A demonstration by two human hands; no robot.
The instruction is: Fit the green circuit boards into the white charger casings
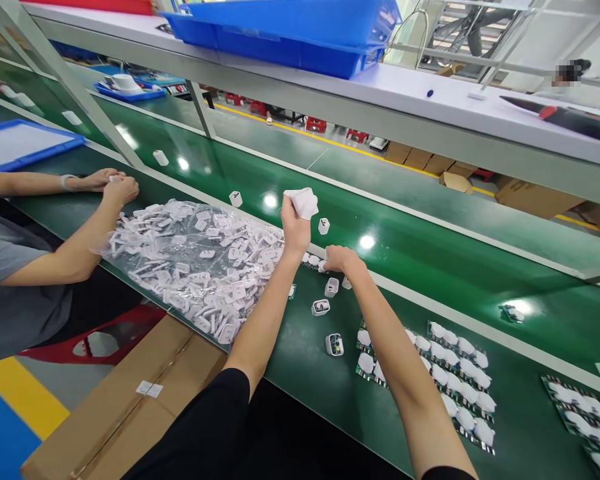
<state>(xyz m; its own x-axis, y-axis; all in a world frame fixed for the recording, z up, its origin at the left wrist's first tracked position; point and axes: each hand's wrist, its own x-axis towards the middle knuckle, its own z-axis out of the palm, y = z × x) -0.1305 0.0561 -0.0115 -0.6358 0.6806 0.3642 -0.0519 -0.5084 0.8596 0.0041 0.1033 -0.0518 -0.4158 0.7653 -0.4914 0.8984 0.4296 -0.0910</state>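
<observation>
My left hand (296,227) is raised at the belt's near edge, closed around a crumpled white sheet (305,202) that sticks out above the fingers. My right hand (344,259) reaches down by the belt's pale rail, its fingers pinched at a row of small round white pieces (312,261). What those fingertips grip, if anything, is hidden. Just below lie small white open housings (331,287), one of which, a housing with electronics inside (335,345), is nearest me. Right of them, partly behind my right forearm, are circuit board panels (465,387) topped with white round pads.
A clear plastic bag of white plastic parts (205,260) spreads over the bench to the left. Beside it a co-worker's hands (115,187) meet. The green conveyor belt (410,247) carries scattered white housings (236,199). Overhead runs a shelf with blue bins (290,40).
</observation>
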